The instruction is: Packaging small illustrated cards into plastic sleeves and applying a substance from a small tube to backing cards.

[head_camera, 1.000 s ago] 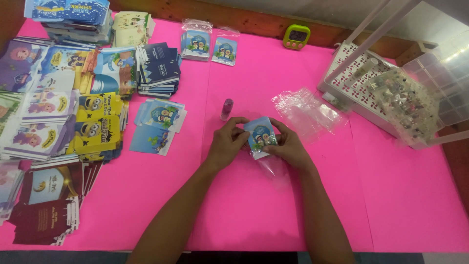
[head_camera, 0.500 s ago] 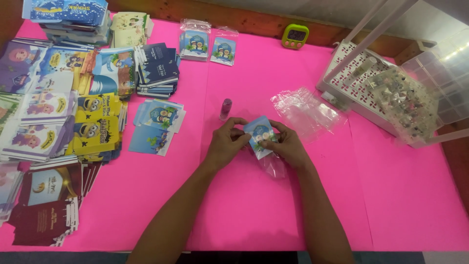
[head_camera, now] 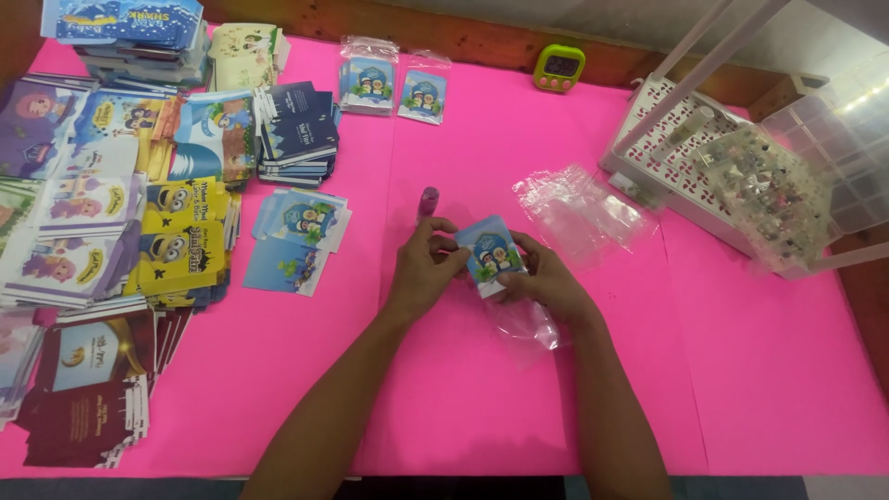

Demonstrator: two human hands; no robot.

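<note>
Head view: my left hand and right hand both pinch the small blue card above the pink surface, clear sleeve underneath. Card looks light, bendable; grip edges. Sleeve slippery, flimsy.

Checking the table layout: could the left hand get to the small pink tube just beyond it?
Probably yes: the left hand lies just short of the pink tube, with bare pink table between, though it holds the blue card.

Pink tabletop, wooden edge behind.
</note>
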